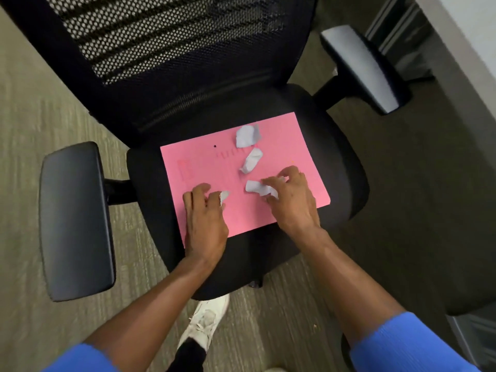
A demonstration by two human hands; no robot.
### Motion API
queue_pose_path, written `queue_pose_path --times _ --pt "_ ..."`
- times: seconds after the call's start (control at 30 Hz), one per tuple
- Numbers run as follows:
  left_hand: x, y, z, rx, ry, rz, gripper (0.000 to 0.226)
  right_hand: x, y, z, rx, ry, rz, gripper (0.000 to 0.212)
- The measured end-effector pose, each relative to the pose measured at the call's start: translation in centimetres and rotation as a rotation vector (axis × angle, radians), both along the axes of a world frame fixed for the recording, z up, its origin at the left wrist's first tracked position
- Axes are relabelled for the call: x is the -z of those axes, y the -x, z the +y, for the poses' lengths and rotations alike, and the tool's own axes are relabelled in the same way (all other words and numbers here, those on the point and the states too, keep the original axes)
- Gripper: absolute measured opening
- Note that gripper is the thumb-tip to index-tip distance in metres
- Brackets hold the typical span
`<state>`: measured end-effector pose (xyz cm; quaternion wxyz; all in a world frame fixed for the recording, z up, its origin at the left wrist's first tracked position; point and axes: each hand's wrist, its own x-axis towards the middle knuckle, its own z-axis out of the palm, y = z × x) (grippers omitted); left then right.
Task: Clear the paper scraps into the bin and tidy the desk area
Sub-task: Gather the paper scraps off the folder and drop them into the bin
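A pink sheet lies on the seat of a black office chair. Two crumpled white paper scraps rest free on it: one near the far edge, another just below it. My right hand pinches a third crumpled scrap with its fingertips. My left hand rests on the sheet's near left part with a small scrap held between thumb and forefinger. No bin is in view.
The chair's mesh back rises behind the seat. Padded armrests stand at the left and far right. A white shoe stands on the carpet below the seat. A dark cabinet sits far right.
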<state>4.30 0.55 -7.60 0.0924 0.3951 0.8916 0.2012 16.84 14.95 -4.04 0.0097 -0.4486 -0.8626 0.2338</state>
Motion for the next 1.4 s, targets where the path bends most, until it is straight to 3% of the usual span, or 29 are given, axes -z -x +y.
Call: queue_pose_path --times 0.17,0.4,0.63,0.77,1.07,1.27,1.4 --pt "-0.5 1.2 2.1 -0.010 -0.107 -0.003 0.016 0.7 -0.4 0.1 0.031 -0.048 0.046 0.018" --pt "-1.1 0.8 9.0 0.158 -0.183 -0.041 0.031 1.0 -3.0 -0.4 0.243 -0.055 0.092 0.022" --pt "-0.4 2.5 12.9 0.283 -0.153 0.061 0.027 1.0 -5.3 -1.3 0.234 -0.028 0.087 0.025" --pt "-0.4 3.3 14.3 0.362 -0.080 -0.058 0.035 1.1 -5.6 -1.4 0.244 -0.027 0.109 0.024" --pt "-0.7 1.5 13.3 0.327 -0.206 0.017 0.028 1.9 -6.0 -1.7 0.307 -0.028 0.168 0.026" --pt "-1.5 -0.7 11.8 0.365 -0.286 0.050 0.021 2.1 -8.2 -2.1 0.514 -0.029 0.306 0.023" --pt "-1.8 -3.7 10.9 0.329 -0.297 -0.071 0.023 2.2 -10.8 -3.1 0.688 0.027 0.422 0.020"
